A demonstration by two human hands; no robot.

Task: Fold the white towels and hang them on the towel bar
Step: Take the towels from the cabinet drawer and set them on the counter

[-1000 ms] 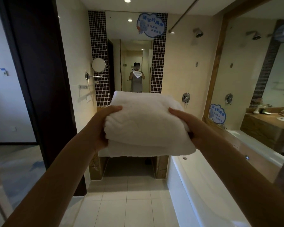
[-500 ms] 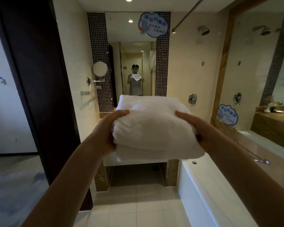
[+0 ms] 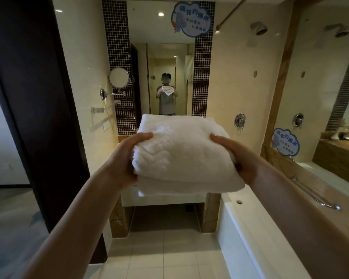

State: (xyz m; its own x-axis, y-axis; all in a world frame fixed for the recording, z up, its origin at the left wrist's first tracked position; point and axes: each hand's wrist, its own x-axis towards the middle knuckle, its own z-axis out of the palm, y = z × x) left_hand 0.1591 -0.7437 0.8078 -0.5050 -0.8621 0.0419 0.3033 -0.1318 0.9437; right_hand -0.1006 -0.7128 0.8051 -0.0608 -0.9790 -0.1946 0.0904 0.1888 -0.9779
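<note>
Bathtub: the white bathtub (image 3: pixel 248 224) ran along the right side, with a chrome grab rail (image 3: pixel 315 195) on the ledge beside it.
Wall mirror: the wall mirror (image 3: pixel 163 57) faced the person and reflected them holding a white bundle at chest height.
Towel: the towel (image 3: pixel 182 156) was folded into a thick, layered pad. It was held level in the air between both hands, in front of the mirror and above the tiled floor, and was not yet on any bar. Holding it flat probably kept the folds from slipping open.
Left hand: the left hand (image 3: pixel 122 160) clasped the towel's left edge, with the thumb lying across the top. The fingers were hidden beneath, presumably supporting the lower layers.
Right hand: the right hand (image 3: pixel 239 157) mirrored it on the right edge, thumb on top and fingers out of sight underneath. Holding both sides squeezed the stack together.
Towel bar: a chrome fitting on the left wall looked like the towel bar (image 3: pixel 106 106). It was bare, well apart from the towel, and ahead and to the left.
Round mirror: a round mirror (image 3: pixel 119 77) on a swing arm sat just above that bar, so the approach probably had to stay low.
Stage: folding seemed done and the towel was being carried to the bar. Hanging remained.
</note>
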